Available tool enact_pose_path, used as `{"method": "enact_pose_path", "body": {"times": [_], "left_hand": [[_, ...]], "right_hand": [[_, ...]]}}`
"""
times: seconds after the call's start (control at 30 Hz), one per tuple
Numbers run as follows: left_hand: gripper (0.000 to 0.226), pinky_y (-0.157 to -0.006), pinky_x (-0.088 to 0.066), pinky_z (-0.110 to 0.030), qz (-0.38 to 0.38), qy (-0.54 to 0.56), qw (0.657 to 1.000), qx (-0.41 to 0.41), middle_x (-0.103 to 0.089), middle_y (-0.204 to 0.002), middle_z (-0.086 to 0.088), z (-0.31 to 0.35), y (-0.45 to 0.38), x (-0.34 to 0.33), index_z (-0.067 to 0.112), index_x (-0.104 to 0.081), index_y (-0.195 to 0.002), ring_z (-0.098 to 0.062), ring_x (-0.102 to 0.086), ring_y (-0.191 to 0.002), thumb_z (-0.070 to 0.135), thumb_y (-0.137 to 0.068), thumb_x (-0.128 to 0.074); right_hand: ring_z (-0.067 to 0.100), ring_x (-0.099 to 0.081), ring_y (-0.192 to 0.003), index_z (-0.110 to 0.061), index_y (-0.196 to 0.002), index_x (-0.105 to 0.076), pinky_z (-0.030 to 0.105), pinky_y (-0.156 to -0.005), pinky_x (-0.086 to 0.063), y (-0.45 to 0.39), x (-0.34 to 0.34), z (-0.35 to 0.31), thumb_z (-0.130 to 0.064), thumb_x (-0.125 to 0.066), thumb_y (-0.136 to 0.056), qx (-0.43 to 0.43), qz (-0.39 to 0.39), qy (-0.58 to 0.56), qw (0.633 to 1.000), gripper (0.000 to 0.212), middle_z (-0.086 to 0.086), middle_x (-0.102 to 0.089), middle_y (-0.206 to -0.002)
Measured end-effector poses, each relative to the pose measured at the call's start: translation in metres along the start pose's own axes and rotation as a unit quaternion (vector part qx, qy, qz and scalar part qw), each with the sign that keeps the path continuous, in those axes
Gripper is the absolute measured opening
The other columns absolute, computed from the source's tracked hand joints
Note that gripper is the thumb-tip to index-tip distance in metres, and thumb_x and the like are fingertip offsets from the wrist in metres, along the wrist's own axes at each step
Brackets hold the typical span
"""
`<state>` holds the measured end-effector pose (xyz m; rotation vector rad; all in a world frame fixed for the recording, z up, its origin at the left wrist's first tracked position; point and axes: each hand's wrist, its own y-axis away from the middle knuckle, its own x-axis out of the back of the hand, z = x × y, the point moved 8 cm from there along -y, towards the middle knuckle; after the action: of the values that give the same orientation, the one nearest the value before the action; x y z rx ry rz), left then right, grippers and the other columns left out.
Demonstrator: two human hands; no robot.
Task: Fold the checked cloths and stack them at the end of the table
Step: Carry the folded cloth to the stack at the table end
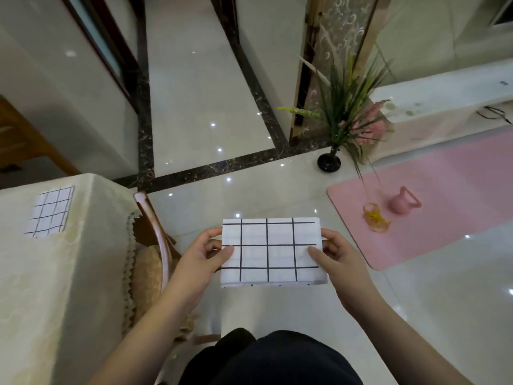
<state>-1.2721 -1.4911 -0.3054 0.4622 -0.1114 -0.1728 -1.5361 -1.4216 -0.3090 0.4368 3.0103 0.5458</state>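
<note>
A person holds a folded checked cloth (272, 252) in the air above the floor, the left hand (204, 252) pinching its left edge and the right hand (337, 255) its right edge, thumbs on top. Another folded cloth (50, 212) lies near the far end of the table (41, 287). The cloth looks light, soft and floppy, so holding both short edges should keep the fold together.

Both hands, left hand (204, 252) and right hand (337, 255), hold the folded cloth (272, 252) between them, table (91, 245) with another cloth (50, 212) off left, mat (444, 195) right.
</note>
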Motion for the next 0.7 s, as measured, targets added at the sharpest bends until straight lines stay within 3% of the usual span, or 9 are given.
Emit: {"method": "enact_pose_path", "body": {"times": [0.2,0.37,0.7], "left_hand": [[0.038,-0.091,-0.054,-0.047,0.024,0.008,1.0,0.004,-0.073,-0.1,-0.009,0.017,-0.054,0.028,0.027,-0.059,-0.123,-0.023,-0.07,-0.095,0.011,-0.089,-0.067],[0.036,-0.093,-0.054,-0.048,0.038,0.026,0.999,-0.014,-0.072,-0.098,-0.01,0.038,-0.109,0.057,0.027,-0.06,-0.121,-0.026,-0.07,-0.095,0.011,-0.089,-0.066],[0.035,-0.09,-0.056,-0.037,0.066,0.076,0.995,-0.004,-0.072,-0.105,-0.007,0.073,-0.183,0.107,0.024,-0.058,-0.123,-0.02,-0.07,-0.097,0.009,-0.092,-0.063]], "right_hand": [[0.024,-0.069,-0.095,-0.023,-0.115,-0.064,0.037,-0.082,-0.054,-0.079,-0.037,-0.024,-0.004,-0.063,-0.09,-0.009,-0.067,0.018,0.998,0.031,0.005,-0.073,-0.1],[0.02,-0.071,-0.093,-0.022,-0.116,-0.062,0.028,-0.075,-0.053,-0.143,-0.076,-0.047,-0.003,-0.063,-0.091,-0.02,-0.086,0.04,0.995,0.032,0.004,-0.074,-0.099],[0.023,-0.071,-0.091,-0.024,-0.112,-0.064,0.031,-0.076,-0.054,-0.247,-0.148,-0.096,-0.003,-0.063,-0.09,-0.021,-0.127,0.097,0.987,0.031,0.005,-0.074,-0.094]]}}
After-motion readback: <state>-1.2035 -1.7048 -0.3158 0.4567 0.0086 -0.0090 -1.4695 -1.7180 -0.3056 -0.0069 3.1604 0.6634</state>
